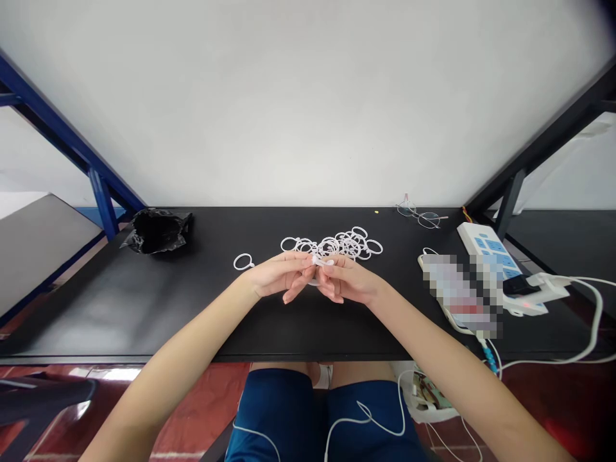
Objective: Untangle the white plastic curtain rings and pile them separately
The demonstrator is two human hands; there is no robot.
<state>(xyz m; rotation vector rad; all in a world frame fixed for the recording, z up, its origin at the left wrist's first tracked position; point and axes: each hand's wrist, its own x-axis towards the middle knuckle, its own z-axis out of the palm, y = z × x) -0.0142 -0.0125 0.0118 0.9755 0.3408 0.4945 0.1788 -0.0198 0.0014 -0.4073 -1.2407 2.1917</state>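
Above the middle of a black table (144, 301), my left hand (279, 274) and my right hand (347, 281) meet fingertip to fingertip. Together they pinch a small white plastic ring (321, 262). Just behind the hands lies a pile of several white rings (344, 245). One single white ring (243, 262) lies apart, to the left of my left hand.
A crumpled black bag (156, 230) sits at the back left. At the back right lie glasses (422, 215), and right of the hands a phone (455, 292), a white power strip (495, 256) and white cables (590, 321). A white wall rises behind.
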